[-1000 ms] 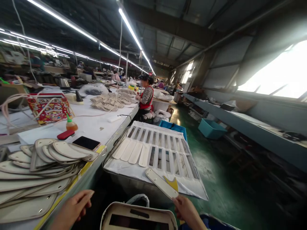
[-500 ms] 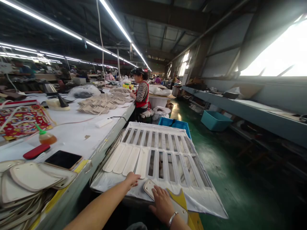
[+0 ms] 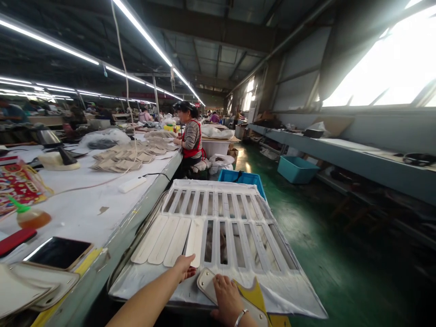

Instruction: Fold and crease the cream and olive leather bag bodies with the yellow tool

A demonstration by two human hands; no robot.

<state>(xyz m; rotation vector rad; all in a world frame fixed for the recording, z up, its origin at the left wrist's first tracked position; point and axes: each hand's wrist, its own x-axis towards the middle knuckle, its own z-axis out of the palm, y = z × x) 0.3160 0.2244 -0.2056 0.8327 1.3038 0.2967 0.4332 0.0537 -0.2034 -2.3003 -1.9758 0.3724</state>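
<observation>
A white slatted rack [image 3: 218, 220] lies before me, with several long cream strips [image 3: 160, 240] side by side on its left part. My left hand [image 3: 185, 268] is closed at the near end of the rightmost strip [image 3: 195, 238], its thumb at the edge. That strip is slightly askew, with a narrow gap beside its neighbour. My right hand [image 3: 227, 293] rests over a cream riveted panel [image 3: 206, 279] at the rack's near edge, fingers across its top and thumb by its near side. Yellow material [image 3: 254, 293] shows beside this panel.
On the white table [image 3: 88, 213] at left are a phone [image 3: 59, 252], a bottle of amber liquid [image 3: 33, 218] and cream pieces [image 3: 20, 286]. A co-worker [image 3: 190, 138] sits beyond the rack. Behind it stands a blue crate [image 3: 260, 186], with a teal bin [image 3: 296, 169] further right.
My view has turned, shifting the table leftward in the picture. My left hand stays at the same strip's near end, with its thumb now at the edge. The right hand remains on the riveted panel.
</observation>
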